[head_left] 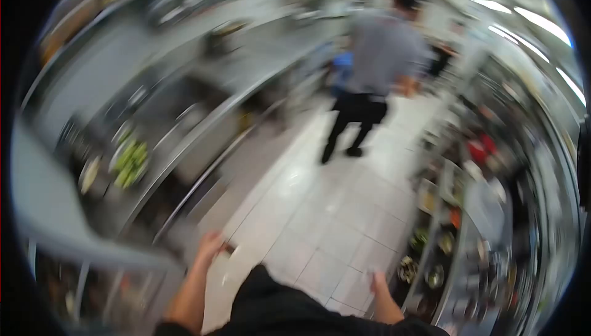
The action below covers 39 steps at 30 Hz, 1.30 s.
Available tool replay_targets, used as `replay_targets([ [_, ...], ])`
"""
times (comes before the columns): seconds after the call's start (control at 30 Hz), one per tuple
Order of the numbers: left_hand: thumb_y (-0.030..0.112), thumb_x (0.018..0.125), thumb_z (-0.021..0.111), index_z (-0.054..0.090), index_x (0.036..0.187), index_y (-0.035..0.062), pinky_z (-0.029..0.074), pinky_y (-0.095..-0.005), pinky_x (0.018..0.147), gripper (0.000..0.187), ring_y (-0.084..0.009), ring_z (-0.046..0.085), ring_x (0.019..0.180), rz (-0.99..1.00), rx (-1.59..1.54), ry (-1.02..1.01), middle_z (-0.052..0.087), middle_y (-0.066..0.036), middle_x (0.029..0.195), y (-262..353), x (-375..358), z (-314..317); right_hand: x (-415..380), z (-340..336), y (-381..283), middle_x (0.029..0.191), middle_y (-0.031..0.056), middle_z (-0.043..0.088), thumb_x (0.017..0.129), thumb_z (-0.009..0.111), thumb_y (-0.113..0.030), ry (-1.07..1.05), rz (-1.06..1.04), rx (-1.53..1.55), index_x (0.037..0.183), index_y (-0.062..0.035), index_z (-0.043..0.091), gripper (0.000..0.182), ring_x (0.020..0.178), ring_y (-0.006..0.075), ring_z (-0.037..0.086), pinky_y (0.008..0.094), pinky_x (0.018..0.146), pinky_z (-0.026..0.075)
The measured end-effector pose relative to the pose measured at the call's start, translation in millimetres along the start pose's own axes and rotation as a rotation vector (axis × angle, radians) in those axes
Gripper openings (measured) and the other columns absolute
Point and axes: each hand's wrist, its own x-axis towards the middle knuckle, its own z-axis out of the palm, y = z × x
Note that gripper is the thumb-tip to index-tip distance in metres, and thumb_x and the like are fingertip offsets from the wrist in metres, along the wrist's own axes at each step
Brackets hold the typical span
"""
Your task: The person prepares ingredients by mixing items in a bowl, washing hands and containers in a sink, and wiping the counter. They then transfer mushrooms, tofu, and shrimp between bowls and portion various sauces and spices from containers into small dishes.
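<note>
My left hand [212,245] hangs low at my side above the tiled floor [326,225]. Its fingers are curled, and a small dark brown thing shows at them, too blurred to name. On the other side, my right hand [375,280] hangs near the row of food containers, apart from them. Motion blur smears its fingers, and I cannot make out anything in it. To the left, a plate of cut green vegetables [130,164] stands on the steel counter [166,157].
A person [385,59] in a grey shirt stands farther up the aisle, turned away. Food containers [434,274] line the right side, with a red item [480,146] beyond them. A pot [225,37] sits on the left counter. Shelves run above it.
</note>
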Motion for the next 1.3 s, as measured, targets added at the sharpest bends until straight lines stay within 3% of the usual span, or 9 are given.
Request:
replay_targets([
  [0.13, 0.025, 0.100, 0.066, 0.066, 0.118, 0.0042, 0.052, -0.0305, 0.066, 0.027, -0.0110, 0.062, 0.078, 0.180, 0.174, -0.235, 0.069, -0.004, 0.094, 99.3, 79.7, -72.7, 73.1, 357.7, -257.3, 0.131, 0.0122, 0.065, 0.102, 0.060, -0.035, -0.475, -0.301, 0.096, 0.134, -0.0070, 0.062, 0.043, 0.115, 0.0254, 0.065, 0.0442, 0.096, 0.056],
  [0.3, 0.025, 0.104, 0.065, 0.067, 0.120, 0.0042, 0.054, -0.0302, 0.077, 0.026, -0.0128, 0.066, 0.091, 0.393, 0.149, 0.012, 0.070, -0.004, 0.103, 285.9, 125.8, -152.9, -127.2, 762.6, -509.5, 0.109, 0.0103, 0.073, 0.103, 0.064, -0.026, -1.190, -0.501, -0.002, 0.125, -0.0050, 0.066, 0.031, 0.086, 0.0208, 0.071, 0.0354, 0.067, 0.057],
  [0.5, 0.020, 0.105, 0.063, 0.066, 0.117, 0.0035, 0.054, -0.0285, 0.075, 0.021, -0.0135, 0.070, 0.090, 0.293, -0.260, 0.387, 0.070, -0.003, 0.102, 291.6, 280.9, -220.0, -162.6, 1192.9, -539.5, 0.111, 0.0069, 0.073, 0.101, 0.056, -0.024, -1.360, -0.368, -0.534, 0.123, -0.0123, 0.071, 0.029, 0.074, 0.0218, 0.064, 0.0357, 0.065, 0.055],
  [0.67, 0.016, 0.106, 0.062, 0.065, 0.117, 0.0070, 0.054, -0.0287, 0.081, 0.014, -0.0150, 0.070, 0.098, 0.263, -0.436, 0.825, 0.073, -0.005, 0.109, 250.2, 403.6, -211.4, -157.8, 1556.5, -551.2, 0.101, 0.0056, 0.071, 0.103, 0.050, -0.026, -1.394, -0.202, -0.030, 0.117, -0.0135, 0.068, 0.025, 0.079, 0.0256, 0.066, 0.0425, 0.071, 0.057],
  [0.83, 0.010, 0.106, 0.060, 0.066, 0.119, 0.0052, 0.052, -0.0258, 0.079, 0.015, -0.0138, 0.070, 0.097, 0.001, -0.733, 0.871, 0.071, -0.004, 0.111, 283.3, 481.9, -214.1, -16.1, 1503.2, -442.4, 0.103, 0.0079, 0.073, 0.100, 0.059, -0.022, -1.573, -0.416, -0.632, 0.124, -0.0038, 0.067, 0.032, 0.086, 0.0260, 0.071, 0.0409, 0.073, 0.058],
  [0.9, 0.009, 0.105, 0.061, 0.066, 0.120, 0.0053, 0.052, -0.0257, 0.079, 0.016, -0.0140, 0.070, 0.097, -0.050, -0.778, 0.881, 0.071, -0.004, 0.111, 289.3, 509.4, -209.3, 115.2, 1458.3, -347.8, 0.115, 0.0292, 0.073, 0.086, 0.072, -0.024, -1.147, -1.433, -1.331, 0.115, 0.0065, 0.070, 0.042, 0.110, 0.0395, 0.072, 0.0442, 0.098, 0.056],
  [0.93, 0.009, 0.105, 0.061, 0.066, 0.120, 0.0054, 0.052, -0.0256, 0.079, 0.016, -0.0137, 0.070, 0.096, -0.074, -0.748, 0.870, 0.071, -0.003, 0.110, 290.5, 522.7, -207.9, 29.4, 1402.5, -409.5, 0.114, 0.0196, 0.075, 0.081, 0.077, -0.017, -1.092, -1.090, -1.245, 0.105, 0.0045, 0.072, 0.033, 0.101, 0.0350, 0.074, 0.0457, 0.088, 0.057],
  [1.2, 0.012, 0.104, 0.062, 0.067, 0.118, 0.0047, 0.052, -0.0270, 0.083, 0.016, -0.0123, 0.068, 0.096, -0.189, -0.713, 0.881, 0.071, -0.003, 0.111, 272.6, 570.6, -181.8, 65.9, 1459.3, -333.3, 0.122, 0.0192, 0.072, 0.094, 0.061, -0.027, -1.738, -1.433, -1.900, 0.120, -0.0059, 0.070, 0.035, 0.113, 0.0381, 0.070, 0.0496, 0.099, 0.055],
  [1.3, 0.010, 0.103, 0.064, 0.067, 0.116, 0.0026, 0.054, -0.0267, 0.080, 0.015, -0.0126, 0.069, 0.093, -0.181, -0.786, 0.930, 0.070, -0.005, 0.106, 283.3, 578.1, -180.6, 98.6, 1471.0, -297.5, 0.123, 0.0203, 0.071, 0.095, 0.060, -0.018, -1.366, -1.428, -1.917, 0.121, -0.0062, 0.068, 0.030, 0.111, 0.0376, 0.070, 0.0507, 0.098, 0.055],
])
